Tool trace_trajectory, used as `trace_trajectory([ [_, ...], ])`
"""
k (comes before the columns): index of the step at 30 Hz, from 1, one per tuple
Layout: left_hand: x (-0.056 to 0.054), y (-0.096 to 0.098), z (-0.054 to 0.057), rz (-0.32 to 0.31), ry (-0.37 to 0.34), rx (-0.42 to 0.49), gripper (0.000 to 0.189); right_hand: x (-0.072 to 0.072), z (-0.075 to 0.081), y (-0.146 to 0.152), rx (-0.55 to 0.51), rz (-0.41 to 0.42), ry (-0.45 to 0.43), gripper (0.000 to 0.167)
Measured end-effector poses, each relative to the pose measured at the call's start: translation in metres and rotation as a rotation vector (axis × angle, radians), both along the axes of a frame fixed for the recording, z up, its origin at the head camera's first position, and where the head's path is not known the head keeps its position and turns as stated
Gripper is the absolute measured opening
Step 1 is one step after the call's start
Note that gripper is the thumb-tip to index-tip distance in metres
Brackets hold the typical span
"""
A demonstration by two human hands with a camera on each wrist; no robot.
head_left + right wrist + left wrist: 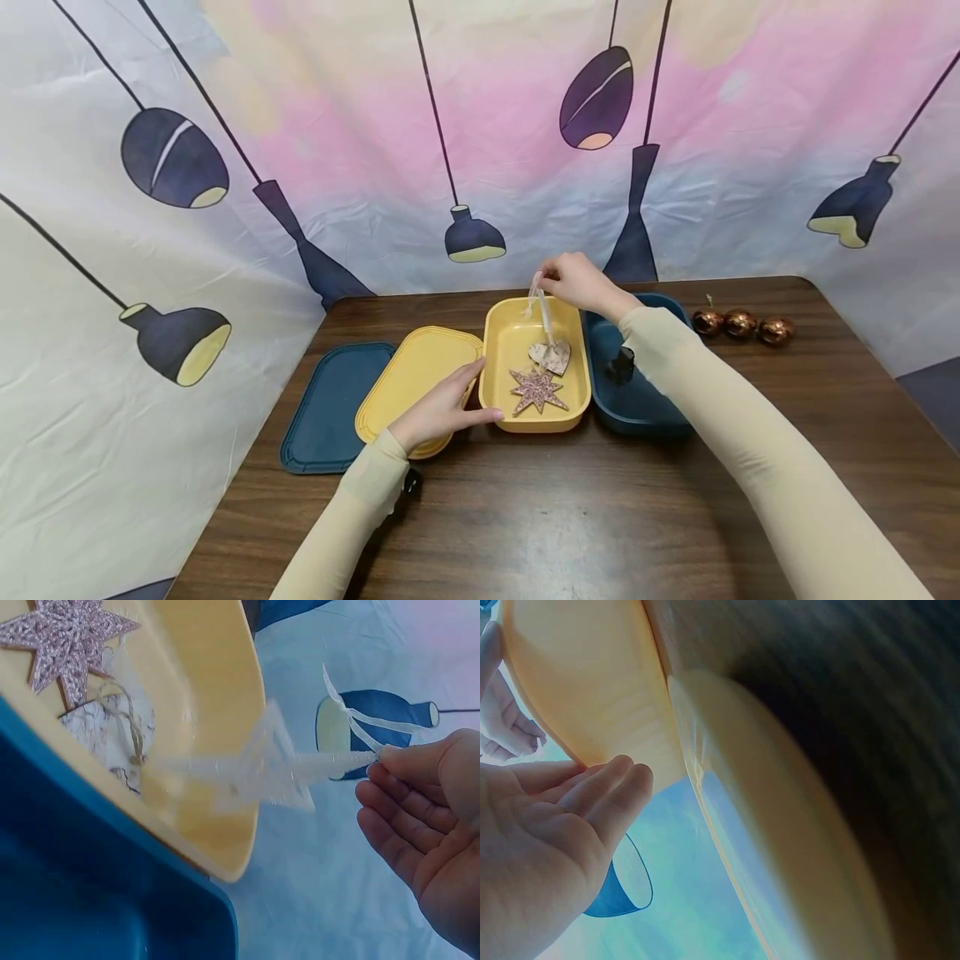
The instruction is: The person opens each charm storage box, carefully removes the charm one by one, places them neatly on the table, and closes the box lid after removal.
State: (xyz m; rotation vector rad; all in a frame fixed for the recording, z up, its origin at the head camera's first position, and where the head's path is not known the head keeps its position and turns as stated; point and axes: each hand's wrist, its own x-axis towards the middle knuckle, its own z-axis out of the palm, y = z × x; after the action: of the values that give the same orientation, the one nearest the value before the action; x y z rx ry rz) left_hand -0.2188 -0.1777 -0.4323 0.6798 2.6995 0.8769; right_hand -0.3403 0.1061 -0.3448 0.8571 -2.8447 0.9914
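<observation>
My right hand (581,282) pinches the white ribbon of a pale, see-through star ornament (262,769). The star hangs over the far part of a yellow box (498,333). Inside the box lie a pink glitter star (537,390) and a bark-patterned heart ornament (552,357) with a twine loop. My left hand (446,404) touches the box's left side with straight fingers, its thumb at the near left corner. In the left wrist view, the left hand (562,817) has its fingertips against the box wall.
A dark blue box (637,412) adjoins the yellow one on the right. Copper baubles (740,323) lie on the table at the far right. A yellow lid (420,367) partly overlaps a dark blue lid (330,408) on the left. A patterned cloth hangs behind the table.
</observation>
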Motion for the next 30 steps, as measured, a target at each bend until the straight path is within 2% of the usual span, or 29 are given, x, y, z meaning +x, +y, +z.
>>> trace_trajectory([
  [6, 0.002, 0.001, 0.000, 0.012, -0.006, -0.009, 0.104, 0.003, 0.004, 0.013, -0.030, -0.020, -0.027, 0.024],
  [13, 0.004, 0.002, -0.001, 0.016, -0.016, 0.012, 0.102, 0.010, 0.011, 0.035, -0.049, -0.010, 0.022, 0.025],
  [19, 0.004, 0.002, -0.001, 0.027, -0.016, 0.026, 0.100, 0.016, 0.024, 0.058, -0.046, -0.057, 0.083, 0.023],
  [24, 0.002, 0.002, 0.000, 0.012, 0.002, 0.030, 0.100, 0.022, 0.037, 0.081, -0.045, -0.104, 0.090, 0.021],
  [30, 0.002, 0.001, 0.001, 0.013, -0.003, 0.013, 0.105, 0.033, 0.045, 0.113, 0.009, -0.169, 0.117, 0.024],
])
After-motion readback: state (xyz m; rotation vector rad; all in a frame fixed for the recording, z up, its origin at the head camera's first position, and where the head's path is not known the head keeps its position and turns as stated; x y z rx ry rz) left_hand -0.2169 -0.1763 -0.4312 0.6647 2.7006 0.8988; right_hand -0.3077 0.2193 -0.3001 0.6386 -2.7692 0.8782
